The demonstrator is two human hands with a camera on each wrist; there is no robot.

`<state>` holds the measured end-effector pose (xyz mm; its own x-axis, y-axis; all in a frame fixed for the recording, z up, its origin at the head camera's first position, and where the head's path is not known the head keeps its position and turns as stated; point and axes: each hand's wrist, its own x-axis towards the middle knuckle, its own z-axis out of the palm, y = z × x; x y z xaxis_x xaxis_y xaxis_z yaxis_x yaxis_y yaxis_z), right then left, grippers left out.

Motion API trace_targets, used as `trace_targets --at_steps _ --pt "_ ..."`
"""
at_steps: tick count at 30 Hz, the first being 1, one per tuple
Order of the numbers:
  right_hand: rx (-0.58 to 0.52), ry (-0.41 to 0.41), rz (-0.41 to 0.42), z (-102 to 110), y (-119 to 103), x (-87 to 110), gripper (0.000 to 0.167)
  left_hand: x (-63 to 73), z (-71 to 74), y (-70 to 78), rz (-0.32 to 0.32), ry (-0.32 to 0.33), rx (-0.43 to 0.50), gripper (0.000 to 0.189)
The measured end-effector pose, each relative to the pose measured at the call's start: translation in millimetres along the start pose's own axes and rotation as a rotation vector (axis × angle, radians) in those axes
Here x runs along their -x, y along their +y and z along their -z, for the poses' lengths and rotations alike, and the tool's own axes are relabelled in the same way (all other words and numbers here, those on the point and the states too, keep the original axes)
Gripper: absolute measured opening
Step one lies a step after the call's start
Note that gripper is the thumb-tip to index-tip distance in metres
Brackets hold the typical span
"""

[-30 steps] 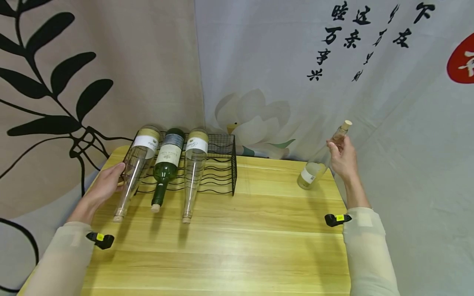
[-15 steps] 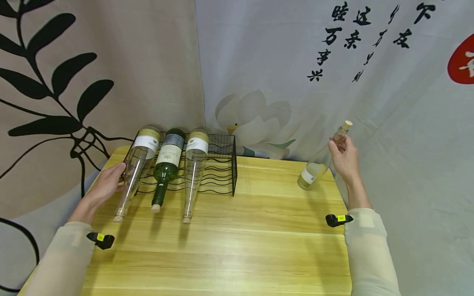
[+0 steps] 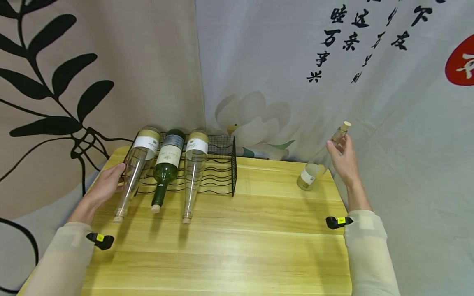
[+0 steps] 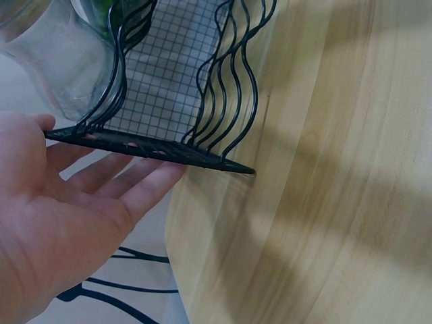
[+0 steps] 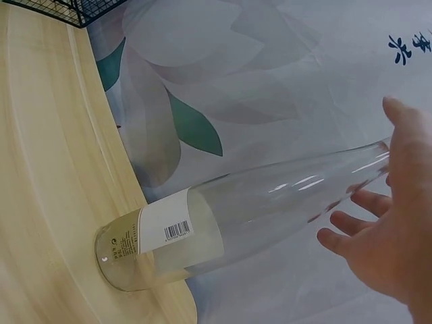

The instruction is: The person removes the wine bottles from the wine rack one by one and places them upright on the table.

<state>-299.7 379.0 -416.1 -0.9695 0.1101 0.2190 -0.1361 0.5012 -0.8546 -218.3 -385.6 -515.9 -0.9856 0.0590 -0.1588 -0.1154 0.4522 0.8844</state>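
Observation:
On the right of the table, a clear glass bottle [image 3: 312,174] with a cork and white label has its base on the wood. Around its neck my right hand [image 3: 344,162] has fingers and thumb spread; the right wrist view shows the thumb apart from the glass. My left hand [image 3: 101,187] holds the left end of a black wire wine rack [image 3: 235,166], fingers against the outer side and thumb at the top edge. Lying in the rack, necks toward me, are two clear corked bottles [image 3: 194,172] [image 3: 135,172] and a green wine bottle [image 3: 165,170] between them.
The wooden table [image 3: 237,246] reaches forward to a printed cloth backdrop [image 3: 259,61]. Unfilled wavy wire slots lie at the rack's right end. The clear bottle stands close to the table's right edge.
My right thumb has moved away from the bottle's neck and the fingers have spread. The bottle keeps its place. My left hand and the rack look unmoved.

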Motion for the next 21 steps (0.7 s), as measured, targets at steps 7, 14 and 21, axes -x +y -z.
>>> trace_targets --at_steps 7,14,21 --pt "-0.016 -0.024 -0.017 1.8 -4.5 5.6 0.091 -0.8 0.9 -1.2 0.003 -0.008 0.019 0.077" --pt "0.003 -0.013 -0.003 1.5 -5.8 12.2 0.091 0.1 1.0 -1.3 -0.007 -0.004 -0.003 0.078" --pt "-0.012 0.012 0.017 0.6 -1.2 21.9 0.094 -0.4 2.0 -0.5 0.007 -0.011 -0.021 0.078"
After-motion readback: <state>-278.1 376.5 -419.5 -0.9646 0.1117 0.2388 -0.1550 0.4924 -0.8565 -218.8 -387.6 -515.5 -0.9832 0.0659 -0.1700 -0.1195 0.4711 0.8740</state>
